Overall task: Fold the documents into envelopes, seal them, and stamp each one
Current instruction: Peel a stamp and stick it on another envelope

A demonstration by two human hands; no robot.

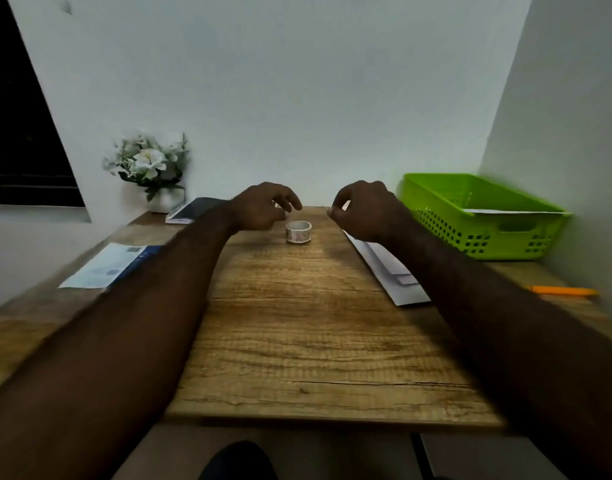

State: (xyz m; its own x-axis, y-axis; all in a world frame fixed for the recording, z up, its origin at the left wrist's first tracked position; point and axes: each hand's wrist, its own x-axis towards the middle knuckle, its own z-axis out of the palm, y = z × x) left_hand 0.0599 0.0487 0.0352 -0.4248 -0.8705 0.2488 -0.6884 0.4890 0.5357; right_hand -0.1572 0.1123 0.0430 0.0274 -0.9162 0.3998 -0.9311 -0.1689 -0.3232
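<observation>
- Left hand (263, 209): hovered just left of the roll, fingers loosely curled, apart, holding nothing.
- Right hand (363, 211): raised right of the roll, thumb and forefinger tips together; could not tell whether anything was pinched.
- Patterned tape roll (298, 232): stood untouched on wooden table (297, 323), between the hands.
- White envelopes (394, 271): stacked flat under right forearm.
- Printed document (107, 265): lay flat at left.
- Green basket (470, 237): held a white sheet (512, 212).
- Orange pen (562, 291): lay near basket.

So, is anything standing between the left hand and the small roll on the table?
Nothing visible does. The left hand hovers just left of the roll, with only bare table between them. The envelopes lie off to the right, partly under the other forearm.
</observation>
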